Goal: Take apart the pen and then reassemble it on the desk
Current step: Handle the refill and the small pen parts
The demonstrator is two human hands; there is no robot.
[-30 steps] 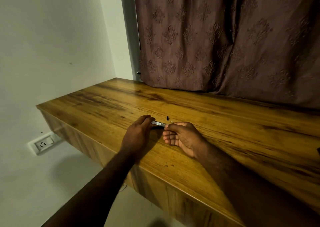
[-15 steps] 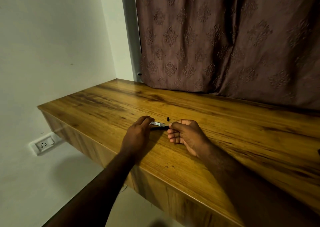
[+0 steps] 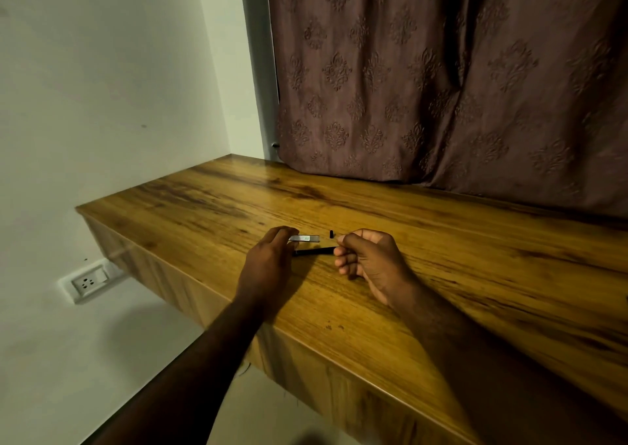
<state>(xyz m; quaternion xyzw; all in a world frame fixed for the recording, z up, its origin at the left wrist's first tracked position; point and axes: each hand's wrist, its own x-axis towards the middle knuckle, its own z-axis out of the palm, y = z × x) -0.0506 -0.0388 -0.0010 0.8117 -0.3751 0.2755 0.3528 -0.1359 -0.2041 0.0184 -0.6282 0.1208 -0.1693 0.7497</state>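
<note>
Wooden desk [image 3: 441,274], curtain behind. Left hand [image 3: 268,268] pinches silver barrel [image 3: 304,238]; right hand [image 3: 370,261] pinches the thin refill's tip. Black cap [image 3: 314,251] lies between, tiny plug [image 3: 331,233] beyond. Parts light, slippery; grip ends.

A warm honey-brown grain with darker streaks is shown by the desk [image 3: 441,240] across the centre of the frame. At upper right, a dusty mauve curtain [image 3: 441,87] is patterned with embossed damask motifs — tone on tone. A silvery pen barrel [image 3: 304,238] with a small green label, a black pen part [image 3: 314,250] and a tiny black piece [image 3: 331,233] are seen mid-frame. At lower left — a white socket [image 3: 89,282] is set on a pale wall [image 3: 102,104].
</note>
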